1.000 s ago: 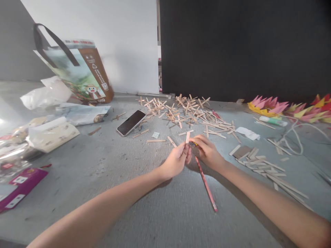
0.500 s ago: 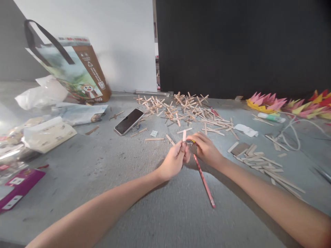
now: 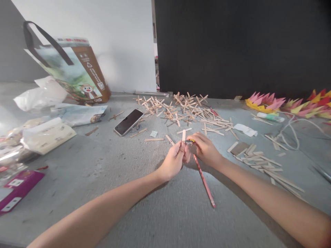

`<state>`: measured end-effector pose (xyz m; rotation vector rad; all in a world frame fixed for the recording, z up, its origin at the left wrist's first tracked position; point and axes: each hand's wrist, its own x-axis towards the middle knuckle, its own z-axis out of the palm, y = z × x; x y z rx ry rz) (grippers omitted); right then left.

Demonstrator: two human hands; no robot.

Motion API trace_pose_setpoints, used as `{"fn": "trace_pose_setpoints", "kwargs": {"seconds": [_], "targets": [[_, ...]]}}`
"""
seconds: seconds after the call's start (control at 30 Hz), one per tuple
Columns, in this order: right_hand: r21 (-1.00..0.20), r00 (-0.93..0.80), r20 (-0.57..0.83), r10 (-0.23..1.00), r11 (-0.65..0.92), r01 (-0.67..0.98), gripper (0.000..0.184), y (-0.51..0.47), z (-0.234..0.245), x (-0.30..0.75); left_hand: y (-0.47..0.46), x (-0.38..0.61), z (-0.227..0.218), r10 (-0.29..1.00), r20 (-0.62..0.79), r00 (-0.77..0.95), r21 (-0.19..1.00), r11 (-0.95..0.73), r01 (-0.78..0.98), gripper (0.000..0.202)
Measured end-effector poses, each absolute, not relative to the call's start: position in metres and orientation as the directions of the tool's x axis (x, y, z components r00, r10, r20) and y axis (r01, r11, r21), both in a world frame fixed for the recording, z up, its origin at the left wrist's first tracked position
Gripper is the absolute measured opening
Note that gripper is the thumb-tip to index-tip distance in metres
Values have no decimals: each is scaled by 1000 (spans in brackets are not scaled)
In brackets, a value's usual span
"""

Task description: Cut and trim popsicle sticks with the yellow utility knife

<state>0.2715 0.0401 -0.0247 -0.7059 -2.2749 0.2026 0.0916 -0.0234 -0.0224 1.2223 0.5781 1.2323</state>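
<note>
My left hand (image 3: 172, 162) is closed on a wooden craft stick (image 3: 183, 134), whose upper end stands up past the thumb. My right hand (image 3: 207, 148) grips a small yellow-and-dark utility knife (image 3: 190, 140), mostly covered by the fingers. Its dark tip points left and meets the stick just above my left thumb. A red patterned pencil (image 3: 204, 181) lies on the grey table (image 3: 144, 213) below my hands. Another craft stick (image 3: 170, 139) lies just beyond my left hand.
Crossed sticks (image 3: 178, 106) are heaped at the back, and loose sticks (image 3: 261, 162) lie on the right. A phone (image 3: 128, 122) is left of the heap. A carrier bag (image 3: 77, 72) and plastic packets (image 3: 46, 134) stand left; paper crowns (image 3: 266, 102) and a white cable (image 3: 297, 137) are right.
The knife tip has shifted slightly left against the stick, and more of its dark part shows. My left hand has barely moved.
</note>
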Motion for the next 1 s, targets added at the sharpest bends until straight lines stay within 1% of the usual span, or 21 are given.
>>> {"fn": "trace_pose_setpoints", "kwargs": {"seconds": [0.13,0.23,0.3,0.37,0.5,0.63,0.73,0.83,1.0], "targets": [[-323,-559,615,556,824,465,32,43,-28,272,-23,92,-19,933,245,265,901,-119,-417,44],[-350,-494,623,606,781,517,33,46,-30,274,-22,89,-18,939,279,202,884,-168,-437,44],[-388,-434,633,641,748,539,33,47,-30,275,-21,87,-19,940,304,157,885,-218,-412,45],[-405,-399,651,646,740,537,32,46,-30,276,-20,86,-21,945,303,122,902,-243,-356,46],[-394,-433,667,606,780,485,29,42,-27,274,-22,86,-21,958,259,122,945,-225,-238,46],[-417,-509,637,578,815,404,25,39,-23,274,-22,86,-19,956,252,149,961,-229,-158,45],[-424,-546,617,567,824,376,24,37,-21,274,-22,86,-19,953,249,174,965,-229,-126,46],[-423,-551,607,573,820,386,24,37,-20,274,-22,86,-19,953,240,184,969,-224,-104,45],[-429,-552,600,578,816,387,25,38,-21,274,-23,86,-19,949,226,221,971,-203,-123,44]]}}
